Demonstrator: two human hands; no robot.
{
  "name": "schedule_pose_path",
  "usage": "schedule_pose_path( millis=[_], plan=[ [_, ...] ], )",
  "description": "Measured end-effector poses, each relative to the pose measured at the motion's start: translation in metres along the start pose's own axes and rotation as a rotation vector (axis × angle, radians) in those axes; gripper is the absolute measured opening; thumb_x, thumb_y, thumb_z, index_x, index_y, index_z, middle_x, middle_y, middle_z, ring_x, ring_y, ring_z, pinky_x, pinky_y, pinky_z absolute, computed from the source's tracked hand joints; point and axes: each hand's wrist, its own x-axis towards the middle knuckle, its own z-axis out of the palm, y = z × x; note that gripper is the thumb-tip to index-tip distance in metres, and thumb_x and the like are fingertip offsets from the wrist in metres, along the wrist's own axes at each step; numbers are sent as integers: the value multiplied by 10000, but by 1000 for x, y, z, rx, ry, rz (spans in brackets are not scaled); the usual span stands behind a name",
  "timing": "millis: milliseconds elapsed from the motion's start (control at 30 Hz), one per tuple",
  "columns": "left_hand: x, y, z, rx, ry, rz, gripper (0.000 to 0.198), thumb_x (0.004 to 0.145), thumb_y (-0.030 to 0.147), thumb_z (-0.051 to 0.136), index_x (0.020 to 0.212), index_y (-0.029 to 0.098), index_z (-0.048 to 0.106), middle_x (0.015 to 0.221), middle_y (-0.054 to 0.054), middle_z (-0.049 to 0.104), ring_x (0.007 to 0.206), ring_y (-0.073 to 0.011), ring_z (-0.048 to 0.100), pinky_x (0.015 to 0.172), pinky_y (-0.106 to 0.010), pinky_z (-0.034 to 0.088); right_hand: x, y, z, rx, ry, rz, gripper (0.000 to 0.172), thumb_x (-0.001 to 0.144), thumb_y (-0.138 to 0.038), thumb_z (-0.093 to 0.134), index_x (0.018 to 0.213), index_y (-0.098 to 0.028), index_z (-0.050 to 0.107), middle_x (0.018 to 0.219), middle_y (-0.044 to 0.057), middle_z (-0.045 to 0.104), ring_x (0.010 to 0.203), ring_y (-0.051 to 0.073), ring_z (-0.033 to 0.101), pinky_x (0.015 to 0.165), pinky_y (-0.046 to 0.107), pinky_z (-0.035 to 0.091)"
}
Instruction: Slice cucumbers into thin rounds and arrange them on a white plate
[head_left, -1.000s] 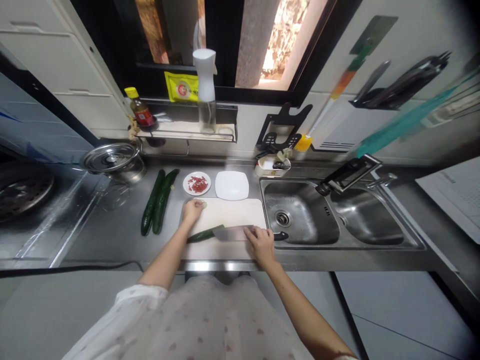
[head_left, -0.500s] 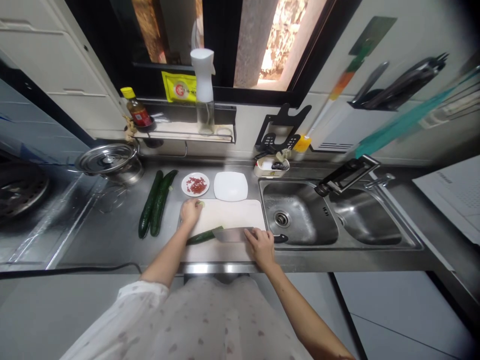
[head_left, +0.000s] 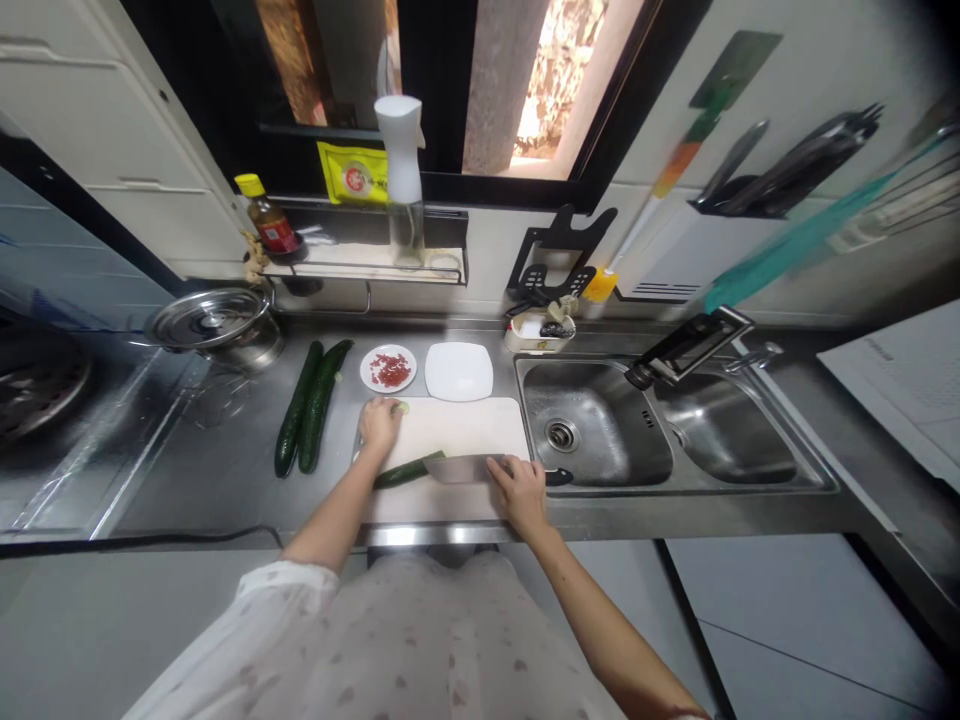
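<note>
My right hand point(head_left: 520, 492) is closed around the black handle of a kitchen knife point(head_left: 463, 469), its forefinger stretched along the blade. The blade lies low over the white cutting board point(head_left: 465, 425), its tip at the right end of a dark green cucumber piece point(head_left: 409, 472). At the board's upper left corner, my left hand point(head_left: 379, 426) has its fingers closed on a small pale green cucumber end point(head_left: 403, 408). My left forearm hides part of the board's left side. Two whole cucumbers point(head_left: 298, 410) lie side by side on the counter to the left.
Behind the board stand a small plate point(head_left: 411, 376) with chopped red bits and a white square plate point(head_left: 459, 372). A double steel sink point(head_left: 600, 470) is at the right. A lidded pot point(head_left: 255, 340) stands back left. A rack point(head_left: 352, 268) holds bottles above.
Both hands, the knife and the cucumber piece stay nearly where they were. The whole view has shifted slightly.
</note>
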Motion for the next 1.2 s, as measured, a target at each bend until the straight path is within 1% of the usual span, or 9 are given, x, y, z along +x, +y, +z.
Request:
schedule_pose_path(
  millis=[167, 400, 600, 667, 733, 833, 933, 1067, 1200],
  plan=[
    [0, -2, 1, 18, -1, 4, 304, 883, 201, 472, 1058, 246, 716, 1065, -106, 623, 1039, -259, 527, 918, -360, 403, -2, 1, 0, -6, -10, 1, 368, 860, -157, 530, 1182, -285, 655, 1019, 69, 582, 851, 178, 459, 839, 346, 271],
    [1, -3, 1, 28, 8, 0, 283, 900, 292, 487, 1053, 236, 719, 1040, -111, 622, 1023, -268, 528, 919, -369, 396, -1, 0, 1, 6, -7, -2, 350, 863, -148, 521, 1156, -272, 666, 999, 65, 587, 838, 172, 460, 836, 340, 271],
    [2, 1, -1, -4, 15, -14, 256, 870, 308, 537, 1028, 226, 721, 1043, -115, 630, 1027, -274, 539, 919, -377, 402, 0, 0, 1, 31, 0, 17, 354, 862, -152, 530, 1168, -270, 664, 993, 68, 590, 847, 180, 471, 833, 346, 279],
    [1, 1, -3, -54, 39, -28, 253, 858, 324, 554, 1029, 230, 714, 1047, -105, 637, 1039, -267, 546, 929, -368, 406, -1, 1, 2, 45, 7, 25, 349, 864, -155, 528, 1167, -261, 665, 989, 72, 589, 858, 186, 479, 828, 346, 285],
    [-1, -1, -5, -117, 89, -62, 267, 857, 341, 550, 1044, 225, 702, 1057, -97, 641, 1048, -257, 554, 930, -357, 413, -2, 2, 4, 69, 19, 42, 337, 870, -151, 515, 1157, -238, 669, 975, 76, 589, 861, 186, 488, 814, 335, 295],
    [-12, -6, -8, -198, 163, -108, 297, 868, 359, 520, 1056, 206, 691, 1060, -95, 644, 1033, -247, 571, 917, -349, 428, -1, 2, 8, 114, 36, 106, 318, 895, -157, 483, 1150, -205, 667, 936, 71, 588, 836, 174, 501, 785, 310, 316],
    [-31, -10, -8, -253, 166, -80, 297, 876, 350, 499, 1041, 196, 692, 1016, -80, 656, 970, -226, 594, 885, -335, 448, 1, 3, 12, 171, 50, 177, 310, 912, -175, 459, 1140, -193, 668, 907, 63, 579, 830, 168, 514, 767, 293, 345],
    [-64, -4, -4, -266, 100, 84, 261, 873, 347, 525, 999, 197, 698, 944, -63, 669, 884, -206, 599, 832, -330, 465, 8, 1, 15, 290, 75, 234, 319, 913, -184, 433, 1099, -184, 691, 887, 61, 567, 813, 164, 530, 742, 280, 389],
    [-92, 12, -4, -208, 75, 255, 229, 898, 338, 519, 987, 221, 694, 939, -60, 666, 937, -211, 583, 854, -336, 451, 15, -5, 14, 411, 77, 296, 328, 914, -211, 422, 1082, -180, 702, 877, 62, 561, 773, 161, 544, 724, 269, 432]
  ],
)
